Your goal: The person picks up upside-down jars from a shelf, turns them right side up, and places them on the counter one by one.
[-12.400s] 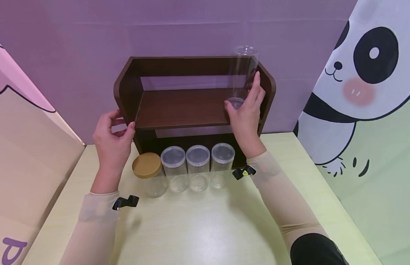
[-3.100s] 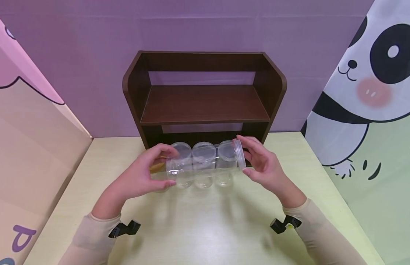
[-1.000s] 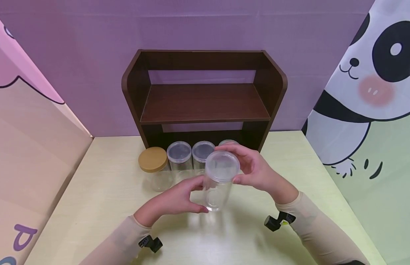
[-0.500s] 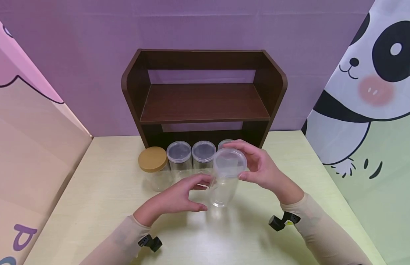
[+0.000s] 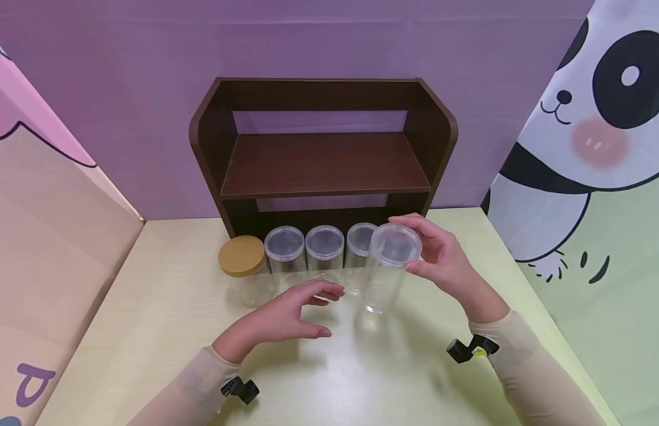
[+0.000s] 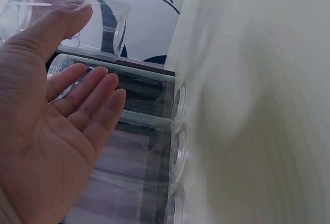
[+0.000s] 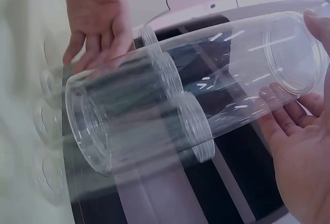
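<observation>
My right hand (image 5: pixel 449 263) grips a tall clear jar (image 5: pixel 385 287) near its translucent lid, thumb on one side and fingers on the other. The jar leans slightly, its base toward the left, and seems raised off the table. In the right wrist view the same jar (image 7: pixel 232 59) looks see-through with nothing inside. Left of it my left hand (image 5: pixel 284 316) hovers with fingers relaxed, holding nothing. Behind stand three clear-lidded jars, one of them this jar (image 5: pixel 324 251), in a row. A wider jar with a tan lid (image 5: pixel 242 257) ends the row on the left.
A dark brown two-tier shelf (image 5: pixel 324 192) stands at the back of the pale table (image 5: pixel 319 384), directly behind the row of jars. A purple wall (image 5: pixel 319 47) rises behind it, with printed panels at both sides.
Earlier the jar was taken off the upper shelf, then held sideways in both hands. It has since been turned upright; my left hand has released it and my right has carried it rightward.
</observation>
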{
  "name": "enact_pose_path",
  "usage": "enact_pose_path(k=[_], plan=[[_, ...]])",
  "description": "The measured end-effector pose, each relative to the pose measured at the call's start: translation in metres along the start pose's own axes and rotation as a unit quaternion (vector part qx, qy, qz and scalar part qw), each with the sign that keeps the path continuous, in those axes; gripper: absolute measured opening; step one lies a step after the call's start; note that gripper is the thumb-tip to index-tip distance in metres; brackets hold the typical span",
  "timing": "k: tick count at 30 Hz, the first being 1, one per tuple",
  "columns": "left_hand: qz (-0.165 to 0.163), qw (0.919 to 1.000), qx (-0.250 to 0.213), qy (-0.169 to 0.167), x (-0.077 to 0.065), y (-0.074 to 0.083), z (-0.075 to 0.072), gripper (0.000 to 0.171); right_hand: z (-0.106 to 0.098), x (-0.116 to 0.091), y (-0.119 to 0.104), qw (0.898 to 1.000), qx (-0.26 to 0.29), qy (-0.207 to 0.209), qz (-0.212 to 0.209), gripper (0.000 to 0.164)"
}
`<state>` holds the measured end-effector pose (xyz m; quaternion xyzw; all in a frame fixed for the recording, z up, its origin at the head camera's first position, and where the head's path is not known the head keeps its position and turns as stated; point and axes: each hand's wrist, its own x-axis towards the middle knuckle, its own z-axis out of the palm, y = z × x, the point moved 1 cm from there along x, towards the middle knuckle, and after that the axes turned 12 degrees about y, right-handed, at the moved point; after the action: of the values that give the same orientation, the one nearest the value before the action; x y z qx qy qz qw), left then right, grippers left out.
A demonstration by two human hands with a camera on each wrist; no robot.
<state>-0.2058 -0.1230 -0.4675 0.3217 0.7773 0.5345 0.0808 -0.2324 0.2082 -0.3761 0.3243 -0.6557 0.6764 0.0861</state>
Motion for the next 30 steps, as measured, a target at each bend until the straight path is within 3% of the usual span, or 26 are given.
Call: enact_pose_path(k=[11,17,30], plan=[[0.000,1.0000,0.008,0.002,-0.001,-0.001,-0.001,0.071,-0.023,0.003,0.005,0.998,-0.017,0.054,-0.015,0.062],[0.005,0.9999,0.009,0.005,-0.003,0.001,-0.001,0.069,-0.031,0.006,0.007,0.996,-0.031,0.074,-0.023,0.065],[0.008,0.9999,0.014,0.005,-0.003,0.000,0.000,0.066,-0.036,0.007,0.016,0.990,-0.074,0.121,0.007,0.065]])
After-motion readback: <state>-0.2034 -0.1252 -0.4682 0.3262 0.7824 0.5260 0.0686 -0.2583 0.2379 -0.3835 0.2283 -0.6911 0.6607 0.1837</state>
